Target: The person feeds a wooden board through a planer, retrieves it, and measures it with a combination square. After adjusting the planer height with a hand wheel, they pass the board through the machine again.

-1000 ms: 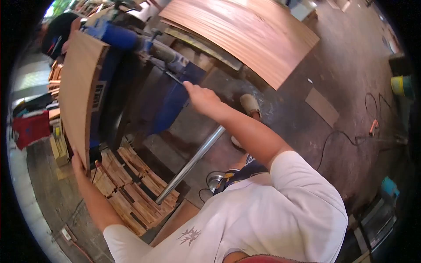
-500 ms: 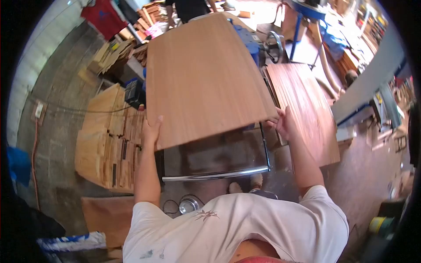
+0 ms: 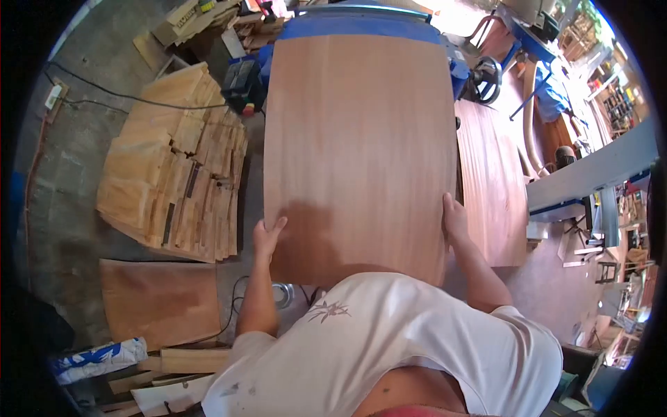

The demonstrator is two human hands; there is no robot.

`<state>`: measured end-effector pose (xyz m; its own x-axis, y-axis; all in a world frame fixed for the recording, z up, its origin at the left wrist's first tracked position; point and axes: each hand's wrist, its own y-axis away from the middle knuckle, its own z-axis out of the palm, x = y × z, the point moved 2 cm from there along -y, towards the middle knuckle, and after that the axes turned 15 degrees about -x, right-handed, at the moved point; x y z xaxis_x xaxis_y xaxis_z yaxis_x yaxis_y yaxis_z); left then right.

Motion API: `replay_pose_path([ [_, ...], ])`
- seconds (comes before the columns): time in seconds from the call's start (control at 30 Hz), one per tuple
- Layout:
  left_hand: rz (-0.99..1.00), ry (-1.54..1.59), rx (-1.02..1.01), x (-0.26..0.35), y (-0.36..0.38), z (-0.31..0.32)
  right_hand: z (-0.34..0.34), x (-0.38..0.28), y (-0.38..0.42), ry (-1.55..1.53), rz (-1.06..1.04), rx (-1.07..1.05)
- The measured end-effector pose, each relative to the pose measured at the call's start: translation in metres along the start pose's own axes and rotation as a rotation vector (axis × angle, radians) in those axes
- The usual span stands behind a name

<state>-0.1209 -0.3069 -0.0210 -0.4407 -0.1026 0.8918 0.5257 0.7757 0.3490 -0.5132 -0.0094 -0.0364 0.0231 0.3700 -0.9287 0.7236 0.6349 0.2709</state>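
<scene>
workshop floor (image 3: 556, 299), forearms (image 3: 258, 295) forward, left hand (image 3: 267, 236) and right hand (image 3: 455, 217) gripping wooden panel (image 3: 361, 153) by edges

Panel (image 3: 361, 139): wood, smooth, matt, fine-grained. Board (image 3: 492, 187) at right: wood, glossier. Stacked planks (image 3: 198, 194): wood, rough-edged. Shirt (image 3: 417, 337): cloth, matt, faintly creased.

Stained grey floor (image 3: 76, 163); bright light (image 3: 458, 15) beyond, perhaps daylight.

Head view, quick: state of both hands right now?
Left hand: holding the wooden panel by its left edge, thumb on top.
Right hand: holding the panel's right edge.
</scene>
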Motion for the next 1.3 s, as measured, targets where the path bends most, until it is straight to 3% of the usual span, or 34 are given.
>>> replay_pose_path([
  [0.07,0.058,0.059,-0.063,-0.022,-0.024,-0.014,0.01,0.035,0.014,-0.065,0.078,-0.032],
  [0.13,0.064,-0.145,-0.013,-0.017,-0.052,-0.024,0.024,0.03,0.029,-0.139,0.141,0.002],
  [0.2,0.076,-0.285,0.083,0.001,-0.068,-0.025,0.03,0.04,0.029,-0.158,0.06,0.019],
  [0.27,0.236,-0.437,0.19,0.035,-0.072,-0.017,0.031,0.045,0.028,-0.178,0.102,-0.043],
  [0.33,0.574,-0.896,0.328,0.064,-0.091,-0.002,0.033,0.038,0.032,-0.164,0.113,-0.007],
  [0.4,0.449,-1.027,0.062,0.084,-0.127,0.032,0.033,0.035,0.038,-0.148,0.127,0.026],
  [0.43,0.457,-1.022,0.06,0.095,-0.139,0.046,0.033,0.037,0.038,-0.11,0.161,0.022],
  [0.5,0.675,-1.103,0.072,0.125,-0.161,0.07,0.034,0.029,0.033,-0.078,0.178,0.031],
  [0.53,0.689,-1.101,0.069,0.139,-0.169,0.075,0.036,0.021,0.037,-0.076,0.194,0.026],
  [0.6,0.813,-1.214,-0.061,0.164,-0.183,0.086,0.037,0.018,0.039,-0.077,0.208,0.029],
  [0.7,0.706,-1.101,0.041,0.183,-0.217,0.081,0.035,0.031,0.027,-0.089,0.023,0.036],
  [0.87,0.639,-1.064,0.191,0.185,-0.233,0.092,0.032,0.013,0.028,0.062,0.225,-0.027],
  [0.93,0.637,-1.088,0.229,0.179,-0.228,0.095,0.041,0.001,0.033,-0.052,0.174,-0.04],
  [0.97,0.666,-1.14,0.168,0.171,-0.22,0.095,0.044,-0.001,0.034,-0.163,0.131,-0.055],
  [1.13,0.809,-1.134,-0.037,0.133,-0.18,0.081,0.041,0.007,0.027,-0.135,0.144,-0.038],
  [1.23,0.743,-1.118,-0.161,0.113,-0.152,0.051,0.038,0.01,0.022,-0.133,0.142,-0.046],
  [1.3,0.447,-1.08,0.11,0.096,-0.139,0.018,0.035,0.016,0.016,-0.099,0.148,-0.052],
])
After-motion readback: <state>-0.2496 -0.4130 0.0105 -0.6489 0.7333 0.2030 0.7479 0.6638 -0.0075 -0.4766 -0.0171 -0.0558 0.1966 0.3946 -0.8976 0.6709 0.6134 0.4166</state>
